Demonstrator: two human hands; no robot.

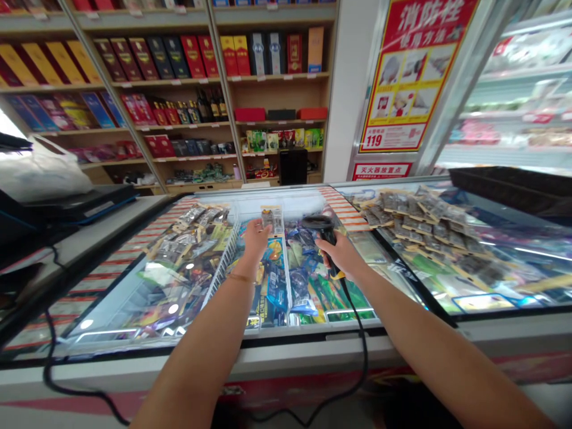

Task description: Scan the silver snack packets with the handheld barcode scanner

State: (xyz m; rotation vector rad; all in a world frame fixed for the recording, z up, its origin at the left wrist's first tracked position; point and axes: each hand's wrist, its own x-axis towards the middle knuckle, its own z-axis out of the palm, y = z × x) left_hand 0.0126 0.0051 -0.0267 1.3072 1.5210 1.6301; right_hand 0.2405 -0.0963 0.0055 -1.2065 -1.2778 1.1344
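My right hand (343, 255) is wrapped around the grip of a black handheld barcode scanner (318, 223), with its dark cable trailing down toward me. To its left, my left hand (256, 238) pinches a small dark-and-tan packet (267, 215), its top edge showing beyond the fingers. Both hands are over a chest freezer, where a white wire divider (286, 280) splits bagged goods into sections. Blue bags (277, 285) lie below my left hand, and green bags (353, 298) lie below the scanner.
Piles of small packets lie on the freezer's glass at left (179, 238) and right (424, 220). A black tray (500, 187) sits at the far right. A white plastic bag (40, 173) rests on a counter at left. Shelves of boxed goods (174, 56) stand behind.
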